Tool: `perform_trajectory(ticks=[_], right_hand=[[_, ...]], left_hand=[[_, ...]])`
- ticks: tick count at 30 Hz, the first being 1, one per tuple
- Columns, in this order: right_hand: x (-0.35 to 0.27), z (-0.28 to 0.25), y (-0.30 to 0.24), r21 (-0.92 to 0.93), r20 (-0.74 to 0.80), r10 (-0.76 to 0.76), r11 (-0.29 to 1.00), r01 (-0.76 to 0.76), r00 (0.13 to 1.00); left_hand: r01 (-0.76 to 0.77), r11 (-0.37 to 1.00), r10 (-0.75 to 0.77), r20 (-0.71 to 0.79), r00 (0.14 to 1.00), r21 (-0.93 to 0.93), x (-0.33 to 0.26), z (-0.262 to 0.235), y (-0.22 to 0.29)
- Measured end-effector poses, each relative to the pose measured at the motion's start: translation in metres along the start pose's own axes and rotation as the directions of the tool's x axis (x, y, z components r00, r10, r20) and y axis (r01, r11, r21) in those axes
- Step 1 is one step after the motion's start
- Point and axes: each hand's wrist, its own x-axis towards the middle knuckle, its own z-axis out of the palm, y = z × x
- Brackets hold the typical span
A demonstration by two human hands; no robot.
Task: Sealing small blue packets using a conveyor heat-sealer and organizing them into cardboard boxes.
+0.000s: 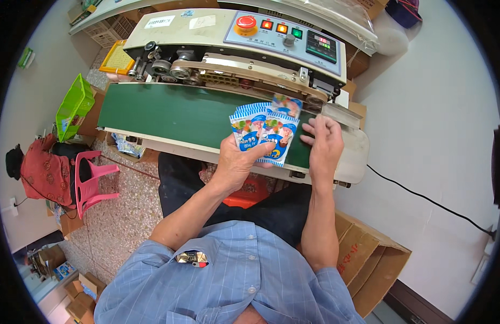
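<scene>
My left hand [236, 162] is closed round a fanned stack of small blue-and-white packets [251, 129], its thumb across the front one. The stack is over the right part of the green conveyor belt [163, 110] of a band sealing machine [201, 32]. Beyond the stack, one more packet [286, 103] stands up by the sealing band, its lower part overlapped by the held ones. My right hand [325, 137] is at the machine's right end, just right of that packet. Its fingers are slightly bent and apart, with nothing seen between them.
The sealer's panel has a red emergency button [246, 23], lit switches and a display [321, 47]. An open cardboard box [368, 259] stands by my right side. At left are a pink chair [88, 181] and a green basket [75, 108]. A black cable [422, 197] runs along the right wall.
</scene>
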Motion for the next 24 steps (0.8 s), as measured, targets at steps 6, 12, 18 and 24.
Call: perform_trajectory(ticks=[6, 12, 18, 24], right_hand=[[-0.045, -0.013, 0.011, 0.064, 0.380, 0.135, 0.983, -0.171, 0.915], [-0.019, -0.038, -0.001, 0.181, 0.048, 0.185, 0.965, -0.191, 0.981], [0.015, -0.036, 0.001, 0.023, 0.071, 0.199, 0.979, -0.201, 0.977], [0.018, -0.001, 0.004, -0.034, 0.158, 0.237, 0.971, -0.235, 0.959]], left_hand=[[0.017, 1.000, -0.019, 0.110, 0.994, 0.018, -0.002, 0.003, -0.002], [0.083, 0.989, -0.050, 0.257, 0.965, -0.121, -0.001, -0.009, -0.001], [0.047, 0.996, -0.061, 0.185, 0.981, 0.078, -0.004, -0.006, 0.005], [0.027, 0.993, -0.035, 0.076, 0.997, 0.111, -0.001, -0.004, 0.009]])
